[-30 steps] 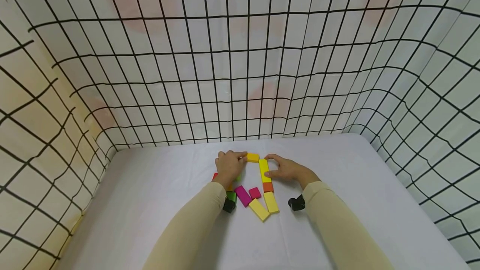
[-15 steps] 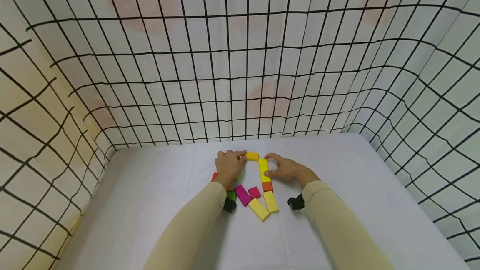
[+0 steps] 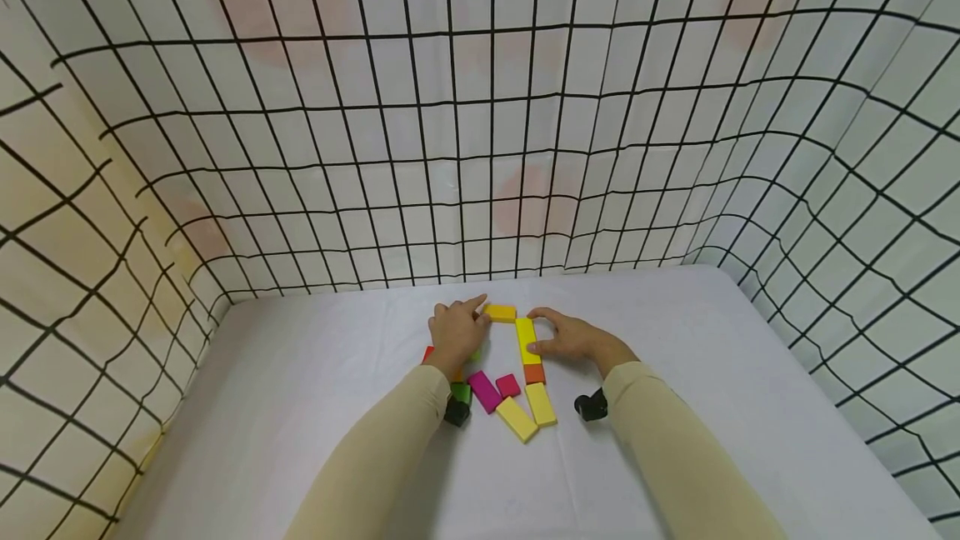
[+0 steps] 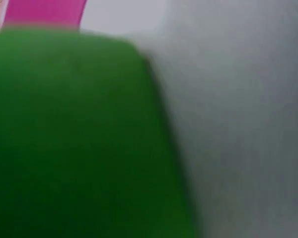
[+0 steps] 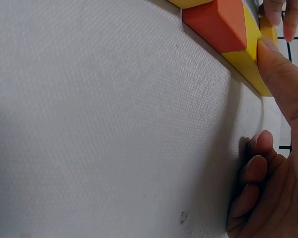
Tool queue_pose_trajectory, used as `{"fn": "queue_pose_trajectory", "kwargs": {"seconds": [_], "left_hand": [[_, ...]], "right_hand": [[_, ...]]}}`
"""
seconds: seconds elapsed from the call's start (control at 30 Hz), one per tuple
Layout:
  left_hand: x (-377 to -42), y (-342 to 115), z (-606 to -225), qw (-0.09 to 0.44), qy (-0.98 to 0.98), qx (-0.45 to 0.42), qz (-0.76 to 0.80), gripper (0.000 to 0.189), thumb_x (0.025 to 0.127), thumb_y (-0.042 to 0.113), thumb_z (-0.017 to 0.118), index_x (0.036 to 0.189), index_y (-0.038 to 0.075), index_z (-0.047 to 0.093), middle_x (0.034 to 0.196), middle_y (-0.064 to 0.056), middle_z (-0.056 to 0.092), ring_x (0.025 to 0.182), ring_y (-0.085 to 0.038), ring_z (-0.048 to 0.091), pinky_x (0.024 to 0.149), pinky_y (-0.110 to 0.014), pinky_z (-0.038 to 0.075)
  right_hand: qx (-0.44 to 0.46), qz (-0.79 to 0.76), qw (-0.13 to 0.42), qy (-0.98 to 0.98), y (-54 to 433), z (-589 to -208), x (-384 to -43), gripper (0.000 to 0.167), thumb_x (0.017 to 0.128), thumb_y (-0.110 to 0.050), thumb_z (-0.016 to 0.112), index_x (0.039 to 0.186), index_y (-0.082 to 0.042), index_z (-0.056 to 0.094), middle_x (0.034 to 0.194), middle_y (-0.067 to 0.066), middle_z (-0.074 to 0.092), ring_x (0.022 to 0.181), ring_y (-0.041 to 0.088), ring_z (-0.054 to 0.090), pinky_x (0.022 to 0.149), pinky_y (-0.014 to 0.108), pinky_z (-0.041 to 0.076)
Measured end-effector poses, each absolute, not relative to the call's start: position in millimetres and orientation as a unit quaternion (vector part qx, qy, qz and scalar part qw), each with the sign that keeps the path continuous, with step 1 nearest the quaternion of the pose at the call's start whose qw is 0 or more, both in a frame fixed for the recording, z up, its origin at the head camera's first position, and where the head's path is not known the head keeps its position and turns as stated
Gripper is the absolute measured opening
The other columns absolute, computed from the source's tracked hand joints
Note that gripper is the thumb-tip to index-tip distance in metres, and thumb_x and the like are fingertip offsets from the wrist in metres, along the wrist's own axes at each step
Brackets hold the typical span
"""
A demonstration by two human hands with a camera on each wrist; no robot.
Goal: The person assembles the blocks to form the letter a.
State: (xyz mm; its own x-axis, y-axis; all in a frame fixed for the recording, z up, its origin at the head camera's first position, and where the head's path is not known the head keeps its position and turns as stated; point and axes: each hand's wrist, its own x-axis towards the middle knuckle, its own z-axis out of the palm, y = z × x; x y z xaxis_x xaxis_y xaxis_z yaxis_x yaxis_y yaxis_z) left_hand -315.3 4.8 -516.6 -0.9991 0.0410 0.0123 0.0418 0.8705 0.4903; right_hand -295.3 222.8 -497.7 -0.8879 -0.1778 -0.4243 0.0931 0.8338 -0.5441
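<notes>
My left hand is at the left end of an orange-yellow block, thumb by its end and index finger extended above it. Opposite, my right hand holds a long yellow block with the thumb on its side and the index finger at its far end. The right wrist view shows that thumb against the yellow face, the other fingers curled below. An orange-red block adjoins the yellow one, followed by a pale yellow block. A green block fills much of the left wrist view.
A second pale yellow block, a magenta block and a pinkish-red block lie nearer. Red shows beside the left hand, which partly hides other blocks. Black wire mesh surrounds the white-covered table.
My left index finger has lifted off the orange-yellow block and straightened, uncovering more of its left end. The right hand and the other blocks have stayed put.
</notes>
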Motion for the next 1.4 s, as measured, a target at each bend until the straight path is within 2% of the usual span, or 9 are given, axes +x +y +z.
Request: {"fn": "queue_pose_trajectory", "kwargs": {"seconds": [0.13,0.27,0.33,0.5,0.77,0.9,1.07,1.23,1.4], "left_hand": [[-313,1,-515,0.007,-0.961,-0.032,-0.273,0.045,0.104,0.031,0.056,0.149,0.032,0.053,0.104,-0.003,0.070,0.101,-0.028,0.050,0.088,-0.043,0.040],[-310,-6,-513,0.009,-0.949,-0.044,-0.313,0.039,0.106,0.021,0.051,0.143,0.026,0.060,0.117,-0.007,0.070,0.103,-0.029,0.052,0.090,-0.045,0.041],[-310,-11,-511,0.014,-0.940,-0.050,-0.338,0.038,0.105,0.014,0.049,0.139,0.022,0.063,0.119,-0.009,0.069,0.102,-0.030,0.053,0.089,-0.044,0.042],[-309,-32,-507,0.027,-0.929,-0.046,-0.366,0.038,0.100,0.003,0.050,0.131,0.015,0.067,0.111,-0.010,0.064,0.097,-0.029,0.051,0.085,-0.040,0.043],[-306,-59,-498,-0.026,-0.936,-0.010,-0.351,0.031,0.098,0.010,0.050,0.123,0.012,0.069,0.118,-0.014,0.068,0.103,-0.033,0.056,0.092,-0.047,0.049],[-302,-64,-492,-0.056,-0.937,-0.007,-0.345,0.026,0.102,0.017,0.049,0.118,0.010,0.068,0.118,-0.013,0.069,0.099,-0.029,0.059,0.089,-0.043,0.054],[-297,-68,-490,-0.091,-0.940,-0.005,-0.329,0.024,0.101,0.026,0.057,0.115,0.009,0.066,0.112,-0.010,0.069,0.092,-0.023,0.061,0.083,-0.036,0.056],[-292,-69,-488,-0.117,-0.943,-0.002,-0.312,0.036,0.095,0.037,0.069,0.118,0.010,0.064,0.113,-0.010,0.069,0.096,-0.023,0.061,0.085,-0.037,0.057],[-291,-72,-490,-0.116,-0.941,-0.002,-0.316,0.036,0.094,0.035,0.072,0.119,0.010,0.064,0.112,-0.010,0.069,0.095,-0.023,0.062,0.086,-0.037,0.056]], "right_hand": [[-0.025,-0.286,0.236,0.928,222,-496,-294,0.069,0.093,-0.050,0.070,0.152,-0.035,0.039,0.164,0.018,0.034,0.148,0.044,0.036,0.117,0.068,0.028],[-0.023,-0.287,0.233,0.929,222,-496,-292,0.069,0.092,-0.050,0.071,0.151,-0.035,0.039,0.164,0.018,0.035,0.146,0.043,0.037,0.118,0.068,0.028],[-0.023,-0.287,0.232,0.929,222,-497,-292,0.069,0.092,-0.050,0.071,0.152,-0.034,0.039,0.164,0.019,0.035,0.145,0.044,0.038,0.117,0.068,0.028],[-0.021,-0.287,0.233,0.929,221,-498,-290,0.072,0.092,-0.050,0.071,0.154,-0.033,0.037,0.165,0.019,0.034,0.145,0.044,0.038,0.117,0.068,0.029],[-0.011,-0.285,0.233,0.930,223,-494,-290,0.070,0.093,-0.049,0.070,0.154,-0.035,0.037,0.164,0.019,0.035,0.145,0.045,0.038,0.116,0.069,0.029],[-0.018,-0.275,0.231,0.933,225,-495,-292,0.073,0.092,-0.052,0.070,0.154,-0.034,0.037,0.164,0.019,0.034,0.145,0.046,0.036,0.116,0.070,0.029],[-0.017,-0.276,0.233,0.932,226,-495,-291,0.073,0.091,-0.051,0.071,0.154,-0.033,0.037,0.164,0.021,0.033,0.145,0.047,0.036,0.116,0.070,0.028],[-0.018,-0.278,0.233,0.932,225,-498,-292,0.074,0.091,-0.052,0.070,0.154,-0.033,0.037,0.164,0.021,0.033,0.145,0.047,0.036,0.116,0.070,0.029],[-0.021,-0.280,0.234,0.931,222,-499,-294,0.073,0.092,-0.050,0.071,0.154,-0.033,0.037,0.164,0.021,0.033,0.145,0.047,0.036,0.116,0.070,0.029]]}}
